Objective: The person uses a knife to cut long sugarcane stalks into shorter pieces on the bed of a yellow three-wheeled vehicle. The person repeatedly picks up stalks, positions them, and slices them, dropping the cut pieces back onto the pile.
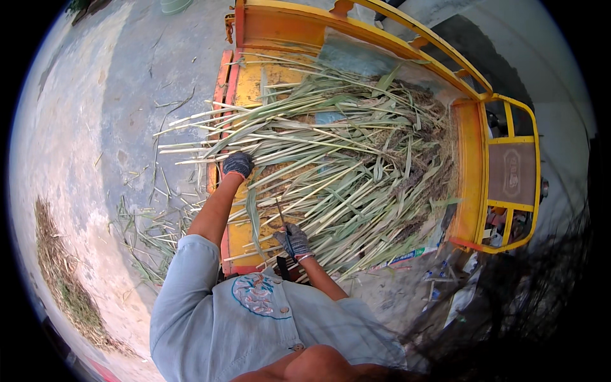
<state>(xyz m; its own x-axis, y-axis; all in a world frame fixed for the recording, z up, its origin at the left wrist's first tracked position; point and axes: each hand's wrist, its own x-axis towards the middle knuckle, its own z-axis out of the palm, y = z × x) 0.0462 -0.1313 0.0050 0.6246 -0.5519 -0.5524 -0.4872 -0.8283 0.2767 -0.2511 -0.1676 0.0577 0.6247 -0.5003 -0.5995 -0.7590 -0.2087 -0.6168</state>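
Observation:
A thick layer of long cut stalks (324, 143) with green leaves and dark, feathery seed heads lies across a yellow cargo bed (248, 239). The pale cut ends point left, and some stick out past the bed's edge. My left hand (238, 164), in a dark grey knitted glove, is closed at the stalk ends by that edge; its fingertips are hidden. Nearer to me, my right hand (294, 242), gloved too, is wrapped round a thin-bladed knife (280, 212). The blade points away from me over the lower stalks.
A yellow side rail (420, 38) runs along the far side of the bed, and a yellow front frame (470, 175) closes its right end. Trimmed stalk pieces (159, 239) litter the concrete on the left. Farther left lies a dry plant heap (67, 280).

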